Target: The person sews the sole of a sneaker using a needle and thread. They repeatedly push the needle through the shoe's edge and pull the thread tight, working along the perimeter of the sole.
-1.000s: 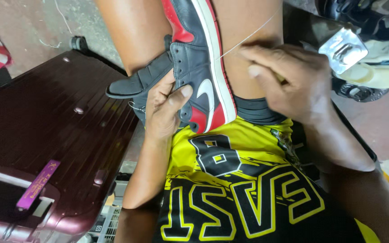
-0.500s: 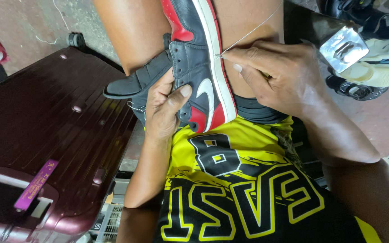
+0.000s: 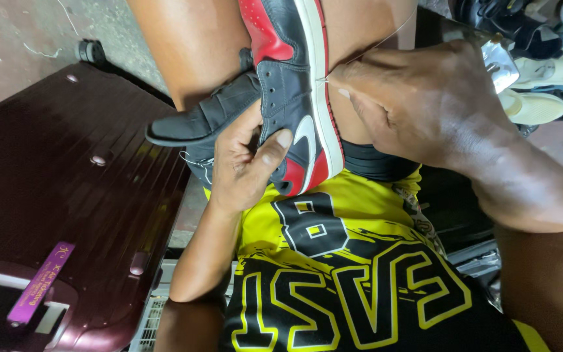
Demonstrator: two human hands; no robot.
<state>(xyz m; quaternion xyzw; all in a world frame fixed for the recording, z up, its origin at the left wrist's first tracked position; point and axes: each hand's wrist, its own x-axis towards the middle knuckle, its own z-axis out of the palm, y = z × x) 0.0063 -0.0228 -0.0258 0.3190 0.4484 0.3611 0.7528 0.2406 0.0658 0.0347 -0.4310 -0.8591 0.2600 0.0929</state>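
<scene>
I see my left hand (image 3: pixel 245 166) wrapped around the shoe (image 3: pixel 288 98) | right hand (image 3: pixel 418 104) pinches thread (image 3: pixel 386 40) at its white sole edge | sewing partway, I judge

Your lap (image 3: pixel 197 45) carries the black, red and white sneaker (image 3: pixel 288 98), resting between your bare thighs. Beside you, the concrete floor (image 3: pixel 21 32) bears a maroon hard-shell suitcase (image 3: pixel 66 195) and scattered shoes (image 3: pixel 542 72).

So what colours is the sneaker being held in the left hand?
The sneaker is black and red with a white sole edge and white side mark; the head view shows it best.
</scene>
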